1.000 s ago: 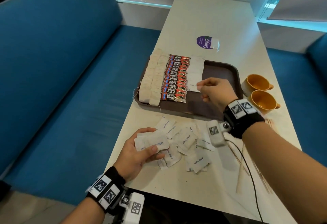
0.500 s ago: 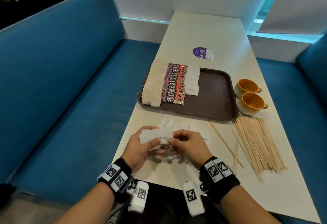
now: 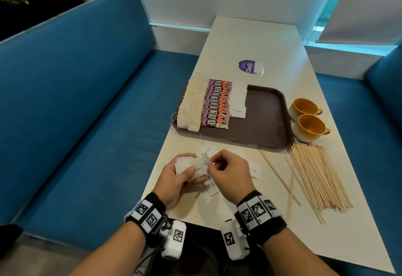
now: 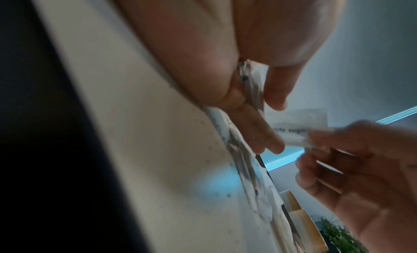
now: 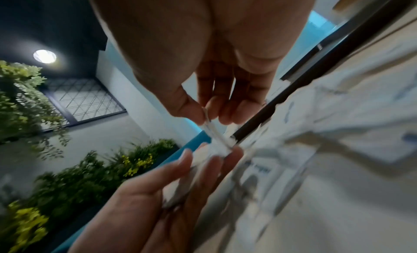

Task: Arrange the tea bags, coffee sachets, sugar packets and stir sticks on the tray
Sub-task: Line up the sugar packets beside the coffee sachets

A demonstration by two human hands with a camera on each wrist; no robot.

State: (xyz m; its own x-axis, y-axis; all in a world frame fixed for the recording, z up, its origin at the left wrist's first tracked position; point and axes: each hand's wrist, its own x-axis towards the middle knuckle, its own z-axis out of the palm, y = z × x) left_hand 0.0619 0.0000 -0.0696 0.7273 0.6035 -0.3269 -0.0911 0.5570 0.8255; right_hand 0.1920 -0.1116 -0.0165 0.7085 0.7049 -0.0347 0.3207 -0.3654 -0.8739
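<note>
Holding "white sugar" packets (image 3: 188, 166) in left hand (image 3: 174, 180), right hand (image 3: 230, 173) fingers pinching one, "KOPI JUAN" sachets (image 3: 216, 104) on tray (image 3: 265, 121)

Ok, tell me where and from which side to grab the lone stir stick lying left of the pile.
Pinch the lone stir stick near its middle, coming from above with the right hand. It lies flat on the table, apart from the pile, with bare surface on both sides for fingers.

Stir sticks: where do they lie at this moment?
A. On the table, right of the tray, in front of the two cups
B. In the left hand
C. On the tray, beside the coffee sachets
A: the stir sticks lie on the table, outside the tray, near the cups.
</note>
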